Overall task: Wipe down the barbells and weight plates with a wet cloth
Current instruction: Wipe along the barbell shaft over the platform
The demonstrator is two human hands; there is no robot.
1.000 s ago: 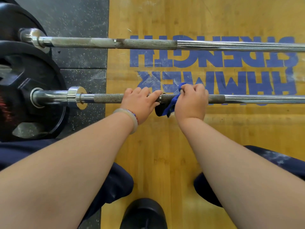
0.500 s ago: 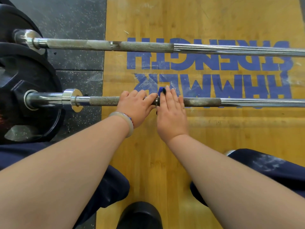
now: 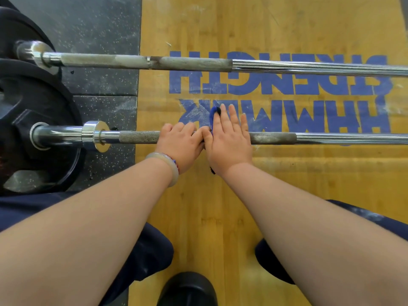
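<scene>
The left hand (image 3: 181, 144) curls round the near knurled steel barbell (image 3: 136, 136), steadying it. The right hand (image 3: 229, 140) lies flat, fingers straight, pressing the blue wet cloth (image 3: 214, 113) onto the bar. Wrapping and twisting would lift more (knurling traps chalky residue (image 3: 273, 138)).

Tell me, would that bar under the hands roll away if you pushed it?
Probably yes: the near barbell rides on a round weight plate, though the left hand gripping it should hold it. It likely feels heavy, being metal with a big plate. Its rough grey stretch looks less slippery than its shiny part.
</scene>
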